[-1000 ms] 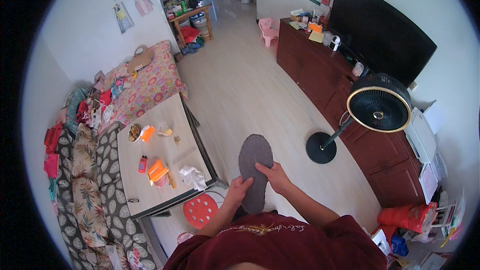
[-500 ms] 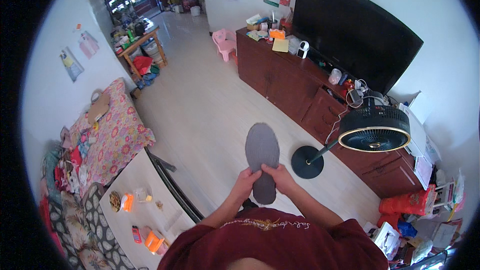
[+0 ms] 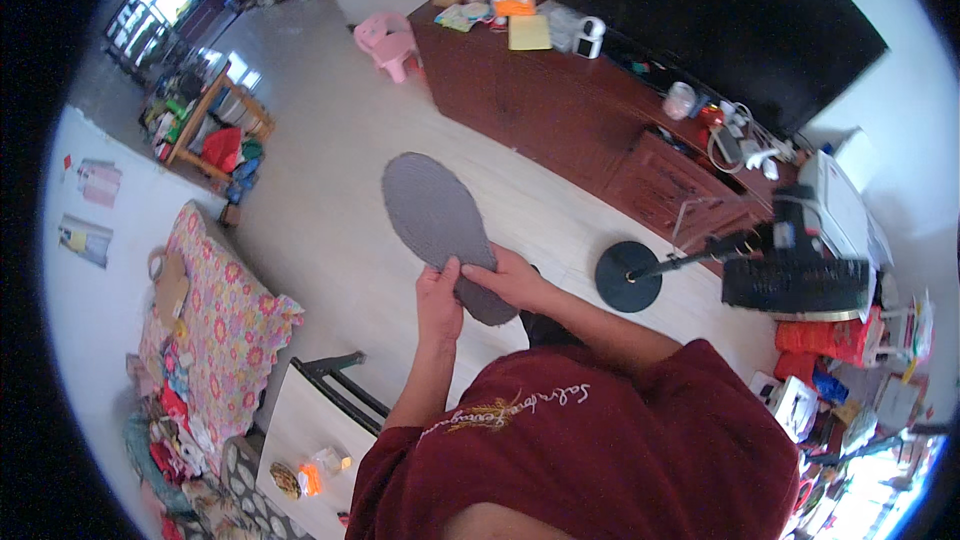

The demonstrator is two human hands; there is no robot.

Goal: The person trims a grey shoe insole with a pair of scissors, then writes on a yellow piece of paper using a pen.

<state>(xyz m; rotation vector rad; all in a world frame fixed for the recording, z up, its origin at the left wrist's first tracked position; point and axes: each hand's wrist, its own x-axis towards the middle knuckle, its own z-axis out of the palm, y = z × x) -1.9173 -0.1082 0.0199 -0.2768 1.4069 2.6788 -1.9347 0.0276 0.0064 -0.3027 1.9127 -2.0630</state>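
Note:
A grey ribbed shoe insole (image 3: 432, 208) is held up in front of me, its wide end pointing up and to the left. My left hand (image 3: 438, 298) grips its left edge near the narrow end, thumb lying on top. From the right, my right hand (image 3: 510, 278) pinches the same end, with its thumb also on the upper face. The two thumbs are close together. The fingers beneath the insole are hidden.
A black pedestal fan (image 3: 795, 282) stands to my right, before a dark red cabinet (image 3: 560, 120) that carries a television (image 3: 720, 20). A pale table (image 3: 310, 420) is at lower left, beside a flower-patterned cover (image 3: 230, 310). A pink chair (image 3: 388, 45) stands farther off.
The insole has moved left and up in the view and now tilts to the left. Both hands have gone with it, still gripping. The whole view has shifted and turned.

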